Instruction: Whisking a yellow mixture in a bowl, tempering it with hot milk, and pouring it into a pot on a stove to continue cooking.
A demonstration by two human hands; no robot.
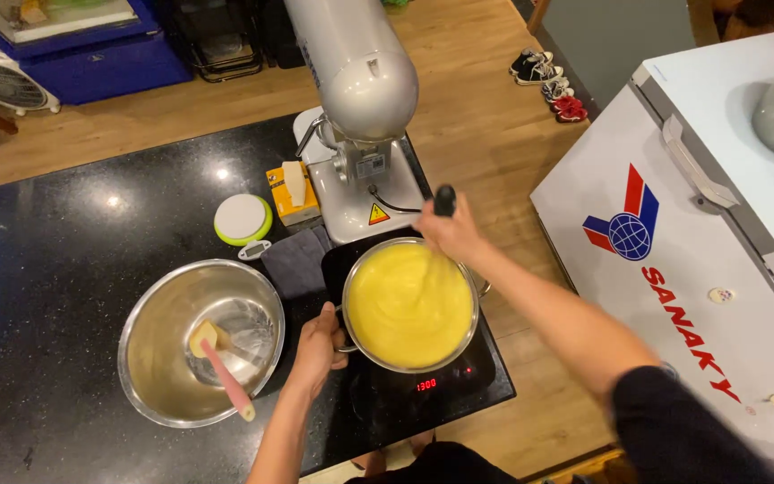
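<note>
A steel pot (pixel 469 333) full of thick yellow cream (pixel 409 305) stands on a black induction hob (pixel 459 385). My left hand (pixel 318 345) grips the pot's left handle. My right hand (pixel 451 231) is closed round a black-handled utensil (pixel 443 199) above the pot's far rim; its lower end is blurred in the cream.
A steel bowl (pixel 159 345) holding a pink-handled spatula (pixel 226 376) sits left of the pot on the black counter (pixel 55 269). Behind stand a grey stand mixer (pixel 356 81), a round white-and-green lid (pixel 242 218), a yellow box (pixel 295 193) and a grey cloth (pixel 297 262). A white chest freezer (pixel 683 251) stands right.
</note>
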